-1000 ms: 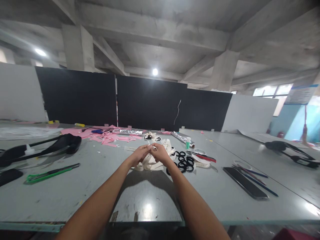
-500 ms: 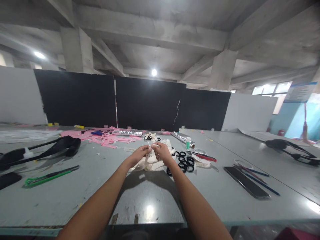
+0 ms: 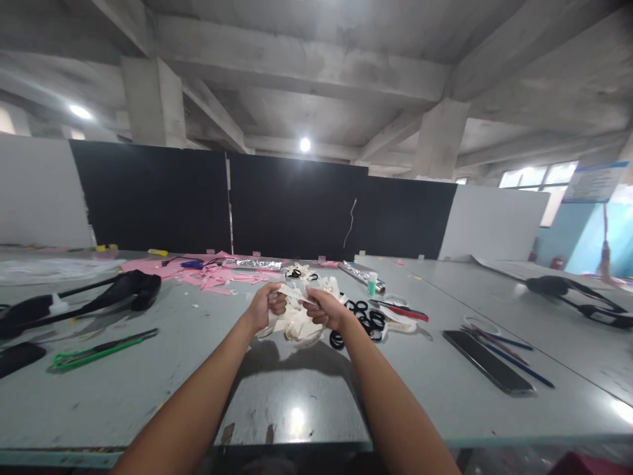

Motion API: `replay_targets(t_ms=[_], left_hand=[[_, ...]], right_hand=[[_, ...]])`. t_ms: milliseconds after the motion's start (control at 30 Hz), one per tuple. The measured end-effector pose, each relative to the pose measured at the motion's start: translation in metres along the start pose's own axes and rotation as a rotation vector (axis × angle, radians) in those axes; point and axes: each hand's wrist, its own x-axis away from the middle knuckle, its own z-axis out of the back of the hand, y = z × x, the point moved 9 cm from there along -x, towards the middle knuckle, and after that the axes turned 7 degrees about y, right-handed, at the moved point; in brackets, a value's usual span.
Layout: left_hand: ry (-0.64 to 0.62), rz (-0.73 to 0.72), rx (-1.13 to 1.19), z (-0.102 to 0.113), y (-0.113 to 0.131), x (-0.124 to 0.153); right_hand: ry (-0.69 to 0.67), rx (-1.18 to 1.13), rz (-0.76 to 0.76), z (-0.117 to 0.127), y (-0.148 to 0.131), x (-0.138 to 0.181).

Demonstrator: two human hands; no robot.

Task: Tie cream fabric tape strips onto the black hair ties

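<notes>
- Left hand [image 3: 267,306]: thumb and fingers pinch the left end of a pale strip [image 3: 293,293].
- Right hand [image 3: 324,308]: thumb and curled fingers pinch the strip's other end. The hands are apart, with only a short length of strip bridging the gap.
- The strip is held above a loose pile [image 3: 299,326] of similar strips, whose front edge lies well in from the near edge of the table [image 3: 123,389].
- Both forearms cross that near edge, with a shadowed, then shiny, stretch of tabletop between them.
- Right side is tighter: black rings [image 3: 363,316] sit just beside the right hand and forearm, with red-handled pliers or scissors [image 3: 408,312] beyond, too small to tell which.
- Farther right, a phone [image 3: 487,363] lies aslant, pens [image 3: 519,359] along its far side; a broad strip of tabletop separates it from the right forearm.
- Left side is roomier: a green cutter [image 3: 99,349] lies well apart from the left forearm.
- Ahead, pink scraps [image 3: 198,267] and foil [image 3: 252,263] spread toward the far edge, where black panels [image 3: 297,204] stand upright. A glue stick [image 3: 372,284] stands right of the pile.
</notes>
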Motion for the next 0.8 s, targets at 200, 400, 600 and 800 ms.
replay_targets(t_ms=[200, 400, 600, 800], left_hand=[[0.028, 0.028, 0.074, 0.004, 0.0, -0.004], [0.006, -0.003, 0.242, -0.002, -0.01, -0.007], [0.039, -0.015, 0.262, 0.002, -0.011, -0.006], [0.143, -0.091, 0.18, 0.009, -0.01, -0.009]], right_hand=[[0.111, -0.193, 0.327, 0.001, -0.028, 0.003], [0.218, -0.349, 0.487, 0.0, -0.037, 0.003], [0.214, -0.296, 0.409, -0.007, -0.026, -0.005], [0.291, -0.05, 0.463, -0.005, -0.026, -0.005]])
